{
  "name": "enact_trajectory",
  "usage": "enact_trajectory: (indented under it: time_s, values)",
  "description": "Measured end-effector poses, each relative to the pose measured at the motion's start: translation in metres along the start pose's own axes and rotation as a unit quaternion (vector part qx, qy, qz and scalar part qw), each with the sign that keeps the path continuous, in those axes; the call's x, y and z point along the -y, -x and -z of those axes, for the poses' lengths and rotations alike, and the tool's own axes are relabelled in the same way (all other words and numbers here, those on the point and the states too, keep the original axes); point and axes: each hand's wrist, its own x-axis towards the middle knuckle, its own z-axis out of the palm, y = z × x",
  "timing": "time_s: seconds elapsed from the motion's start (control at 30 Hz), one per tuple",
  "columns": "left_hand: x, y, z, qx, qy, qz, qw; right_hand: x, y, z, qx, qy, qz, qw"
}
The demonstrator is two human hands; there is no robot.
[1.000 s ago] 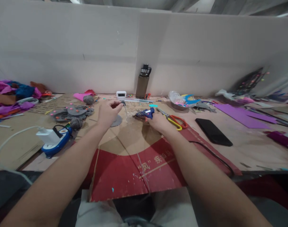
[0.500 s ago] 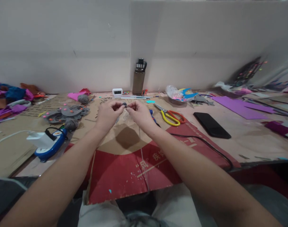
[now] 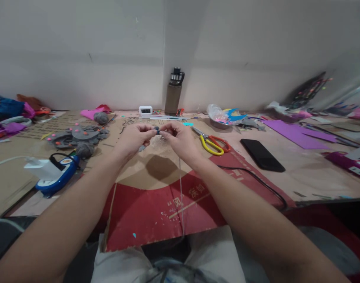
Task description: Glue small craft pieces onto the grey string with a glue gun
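My left hand [image 3: 138, 137] and my right hand [image 3: 178, 139] meet over the cardboard, fingertips pinched together. Between them is a small dark grey piece [image 3: 157, 130], mostly covered by the fingers, so its kind is unclear. A thin grey yarn strand [image 3: 180, 184] runs from beneath my right hand down across the red part of the cardboard [image 3: 150, 220] and over its front edge toward my lap. Scissors [image 3: 212, 143] with one yellow and one orange handle lie just right of my right hand. Pale scraps are scattered on the cardboard below my fingers.
Left are a blue power strip [image 3: 57, 179] with a white plug, a grey yarn ball [image 3: 84, 149] and grey felt pieces with pins [image 3: 76, 135]. A bottle [image 3: 173, 94] and small clock [image 3: 146, 111] stand behind. Right lie a phone [image 3: 261, 155], black cable [image 3: 256, 175] and purple sheets [image 3: 296, 134].
The view has shifted slightly. Both hands stay together at the small grey piece, with the right fingers now raised a little over it. The yarn strand hangs straighter.
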Motion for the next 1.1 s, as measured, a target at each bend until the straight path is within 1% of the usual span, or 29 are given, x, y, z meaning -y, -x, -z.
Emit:
enact_trajectory:
  time_s: [0.1, 0.17, 0.23, 0.33, 0.47, 0.6, 0.8, 0.93, 1.03, 1.1]
  values:
    - [0.002, -0.002, 0.002, 0.036, 0.058, 0.023, 0.997, 0.001, 0.0, 0.003, 0.01, -0.032, -0.023, 0.999]
    - [0.003, -0.003, 0.003, 0.06, 0.067, 0.041, 0.995, 0.002, 0.0, 0.004, 0.009, -0.042, -0.031, 0.999]
    - [0.004, -0.004, 0.004, 0.068, 0.064, 0.049, 0.994, 0.003, 0.001, 0.005, 0.005, -0.03, -0.024, 0.999]
    - [0.005, -0.003, 0.003, 0.061, 0.037, 0.03, 0.997, 0.005, 0.002, 0.005, -0.005, 0.035, 0.008, 0.999]
    - [0.005, -0.003, 0.001, 0.036, -0.019, 0.002, 0.999, 0.01, 0.004, 0.006, -0.01, 0.109, 0.042, 0.993]
    - [0.004, -0.001, -0.001, 0.015, -0.043, -0.008, 0.999, 0.011, 0.004, 0.007, -0.009, 0.14, 0.053, 0.989]
    - [0.002, 0.002, -0.003, 0.012, -0.092, -0.029, 0.995, 0.011, 0.005, 0.005, -0.001, 0.161, 0.088, 0.983]
    - [0.001, 0.004, -0.002, -0.002, -0.163, -0.049, 0.985, 0.01, 0.005, 0.005, 0.021, 0.195, 0.114, 0.974]
    - [-0.002, 0.005, -0.002, -0.007, -0.234, -0.081, 0.969, 0.01, 0.005, 0.005, 0.042, 0.242, 0.137, 0.959]
    - [-0.003, 0.006, -0.002, -0.008, -0.263, -0.096, 0.96, 0.011, 0.005, 0.005, 0.058, 0.28, 0.142, 0.948]
